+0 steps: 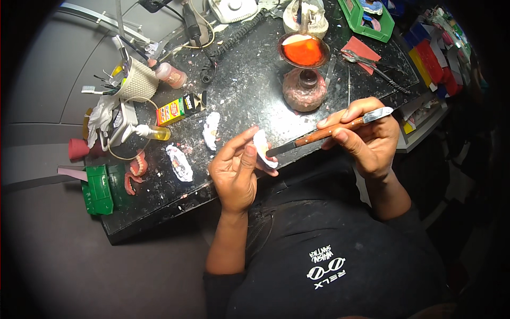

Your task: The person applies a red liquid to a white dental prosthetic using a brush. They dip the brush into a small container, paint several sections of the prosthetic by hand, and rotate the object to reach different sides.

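Note:
My left hand (236, 173) grips a small white plaster dental cast (261, 148) between thumb and fingers, just over the bench's front edge. A yellowish patch shows on the cast's inner side. My right hand (369, 141) is closed around the wooden handle of a wax knife (324, 135). The knife's dark narrow end lies at the cast, seemingly touching it; its wider, whitish blade points away to the right. Two more white plaster pieces, one nearer (179, 162) and one farther (211, 131), lie on the bench left of my left hand.
Beyond my hands, a metal pan (304, 50) of orange-red liquid sits above a round, wax-spattered burner (304, 90). Pink sheets (361, 53) and metal tools lie right. Leftward are a small box (180, 109), pink dentures (138, 166), a tool basket (139, 80) and a green container (97, 190).

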The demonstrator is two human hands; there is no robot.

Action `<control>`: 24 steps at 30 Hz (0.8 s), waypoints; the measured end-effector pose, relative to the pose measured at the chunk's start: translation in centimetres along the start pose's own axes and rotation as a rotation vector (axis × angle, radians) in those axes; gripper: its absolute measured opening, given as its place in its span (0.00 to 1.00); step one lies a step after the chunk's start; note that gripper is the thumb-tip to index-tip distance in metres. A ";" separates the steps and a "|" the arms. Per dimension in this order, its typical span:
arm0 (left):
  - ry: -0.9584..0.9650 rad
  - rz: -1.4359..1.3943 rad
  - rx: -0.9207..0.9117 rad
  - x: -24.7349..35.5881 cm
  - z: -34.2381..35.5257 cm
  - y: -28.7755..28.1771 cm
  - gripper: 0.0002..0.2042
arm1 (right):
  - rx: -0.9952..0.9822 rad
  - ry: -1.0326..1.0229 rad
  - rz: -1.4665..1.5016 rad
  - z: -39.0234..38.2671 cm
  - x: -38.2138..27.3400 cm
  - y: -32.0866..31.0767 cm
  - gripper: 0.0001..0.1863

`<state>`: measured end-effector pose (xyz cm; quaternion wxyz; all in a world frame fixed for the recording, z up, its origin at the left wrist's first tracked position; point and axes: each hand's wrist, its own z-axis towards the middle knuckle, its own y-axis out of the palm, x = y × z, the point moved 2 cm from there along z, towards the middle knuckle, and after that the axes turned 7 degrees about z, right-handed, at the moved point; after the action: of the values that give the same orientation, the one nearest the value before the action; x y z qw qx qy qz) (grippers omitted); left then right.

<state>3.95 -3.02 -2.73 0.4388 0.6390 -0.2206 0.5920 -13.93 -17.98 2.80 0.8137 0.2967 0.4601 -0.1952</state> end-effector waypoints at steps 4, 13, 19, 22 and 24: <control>0.020 -0.008 -0.028 -0.2 0.1 -0.1 0.17 | 0.003 0.038 -0.021 0.0 0.7 0.2 0.11; -0.018 -0.049 -0.035 0.1 0.1 0.0 0.17 | -0.014 0.005 0.013 0.2 0.7 0.4 0.11; -0.069 -0.040 0.005 0.5 0.1 0.3 0.17 | -0.081 -0.064 -0.049 0.4 0.8 0.0 0.11; -0.037 -0.053 -0.028 0.1 0.1 0.0 0.17 | -0.043 -0.033 -0.015 0.3 0.8 0.3 0.11; -0.032 -0.061 -0.036 -0.1 0.1 -0.2 0.17 | 0.026 0.019 0.003 0.5 1.0 0.6 0.11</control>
<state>4.17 -2.97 -2.84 0.4645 0.6468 -0.2186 0.5640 -12.76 -17.90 2.27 0.8057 0.3098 0.4649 -0.1969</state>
